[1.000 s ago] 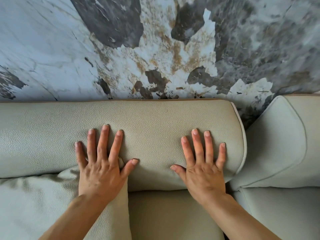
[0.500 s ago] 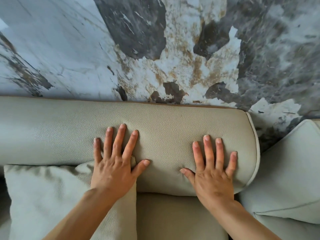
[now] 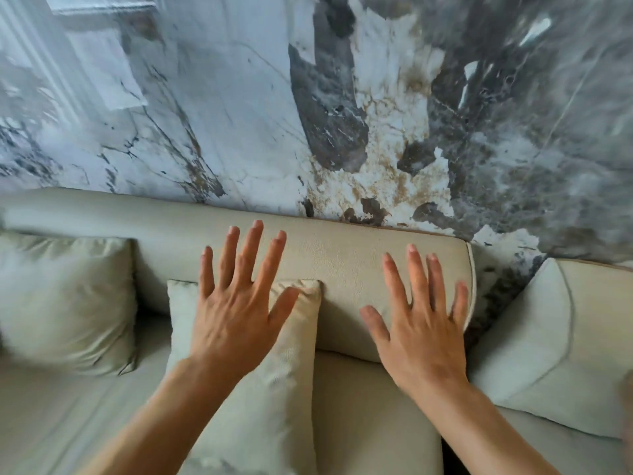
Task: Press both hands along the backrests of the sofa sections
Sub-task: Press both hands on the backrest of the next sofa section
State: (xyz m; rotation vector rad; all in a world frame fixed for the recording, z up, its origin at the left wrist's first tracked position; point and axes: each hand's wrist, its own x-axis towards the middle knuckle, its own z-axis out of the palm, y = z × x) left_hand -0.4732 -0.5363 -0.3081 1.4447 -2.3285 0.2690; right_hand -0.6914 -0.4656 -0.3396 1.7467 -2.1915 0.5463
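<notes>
Backrest pressing underway near its right end: left hand and right hand spread open; next, the adjoining section.

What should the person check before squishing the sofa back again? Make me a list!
1. Left hand open and flat: ok.
2. Right hand open and flat: ok.
3. Both hands over the backrest: ok.
4. Palms touching it: cannot tell, the picture is blurred.
5. Small cushion out of the way: not ok, it lies under the left hand.
6. Next section close on the right: ok.
</notes>
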